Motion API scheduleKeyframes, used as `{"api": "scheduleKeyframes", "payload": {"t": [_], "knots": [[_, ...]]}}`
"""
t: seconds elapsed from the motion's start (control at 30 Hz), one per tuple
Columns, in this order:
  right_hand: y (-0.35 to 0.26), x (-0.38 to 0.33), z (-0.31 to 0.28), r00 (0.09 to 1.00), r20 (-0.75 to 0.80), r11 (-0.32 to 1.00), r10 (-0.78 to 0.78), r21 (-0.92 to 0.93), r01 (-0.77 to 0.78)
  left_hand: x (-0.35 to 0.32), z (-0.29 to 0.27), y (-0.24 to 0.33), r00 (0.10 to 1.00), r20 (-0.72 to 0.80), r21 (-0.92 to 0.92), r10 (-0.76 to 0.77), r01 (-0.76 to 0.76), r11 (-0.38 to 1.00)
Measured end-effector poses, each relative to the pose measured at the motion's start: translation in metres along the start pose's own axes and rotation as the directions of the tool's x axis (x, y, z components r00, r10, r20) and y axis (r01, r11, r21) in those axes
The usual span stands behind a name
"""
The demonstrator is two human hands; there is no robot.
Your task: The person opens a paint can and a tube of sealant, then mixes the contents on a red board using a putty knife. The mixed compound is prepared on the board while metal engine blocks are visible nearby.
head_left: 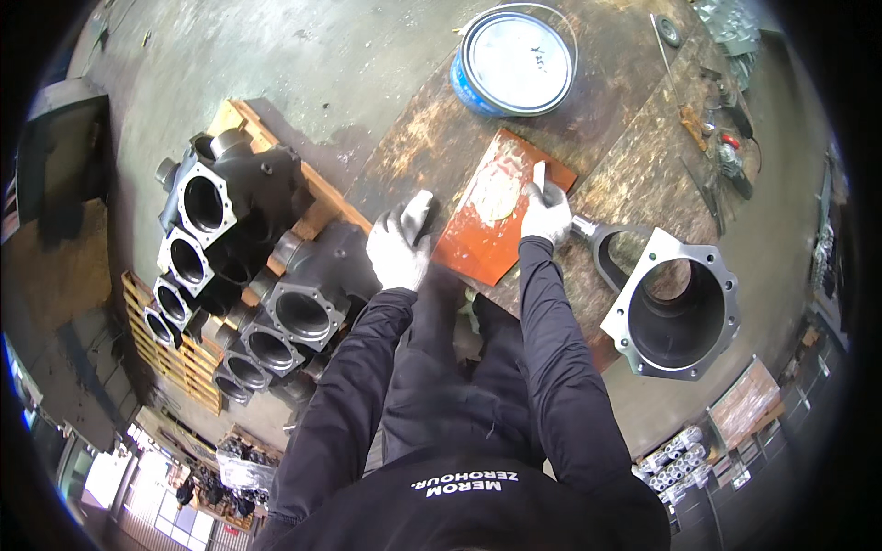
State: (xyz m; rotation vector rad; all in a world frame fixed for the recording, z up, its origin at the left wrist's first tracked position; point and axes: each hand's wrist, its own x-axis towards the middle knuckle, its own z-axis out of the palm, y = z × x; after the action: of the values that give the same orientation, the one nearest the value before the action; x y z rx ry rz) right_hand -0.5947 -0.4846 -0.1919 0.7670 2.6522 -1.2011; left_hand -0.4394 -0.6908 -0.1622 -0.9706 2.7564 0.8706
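Both my hands wear white gloves with grey fingers. My left hand is closed round a small pale, flat-ended piece, just left of a reddish-brown board. The exact kind of that piece is not clear. My right hand grips a pale strip-like tool at the board's right side; the fingers hide much of it. A cream-coloured, paste-like patch is spread over the board's middle. To the right of my right hand lies a large dark metal housing with a bright machined flange and a wide bore.
A blue bucket with a white lid stands on the stained worktable beyond the board. Loose tools lie along the table's right side. At left, several dark housings sit on wooden pallets.
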Motion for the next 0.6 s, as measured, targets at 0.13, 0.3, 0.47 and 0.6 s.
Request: {"api": "scheduleKeyframes", "payload": {"t": [0.13, 0.3, 0.47, 0.6], "knots": [[-0.023, -0.002, 0.006, 0.972, -0.134, 0.908, -0.191, -0.399, 0.123, 0.019, 0.003, 0.004, 0.998, 0.057, 0.036, 0.021, -0.023, 0.999], [-0.088, -0.003, -0.009, 0.875, -0.269, 0.914, -0.402, -0.069, 0.399, 0.034, -0.005, 0.013, 0.990, -0.031, -0.051, 0.138, -0.139, 0.989], [-0.195, -0.003, -0.025, 0.769, -0.013, 0.757, -0.639, -0.185, 0.626, 0.077, -0.027, 0.056, 0.973, -0.125, -0.339, 0.193, -0.225, 0.913], [-0.243, 0.020, -0.022, 0.888, 0.081, 0.866, -0.453, -0.195, 0.460, 0.126, -0.052, 0.101, 0.948, -0.149, -0.395, 0.282, -0.318, 0.862]]}}
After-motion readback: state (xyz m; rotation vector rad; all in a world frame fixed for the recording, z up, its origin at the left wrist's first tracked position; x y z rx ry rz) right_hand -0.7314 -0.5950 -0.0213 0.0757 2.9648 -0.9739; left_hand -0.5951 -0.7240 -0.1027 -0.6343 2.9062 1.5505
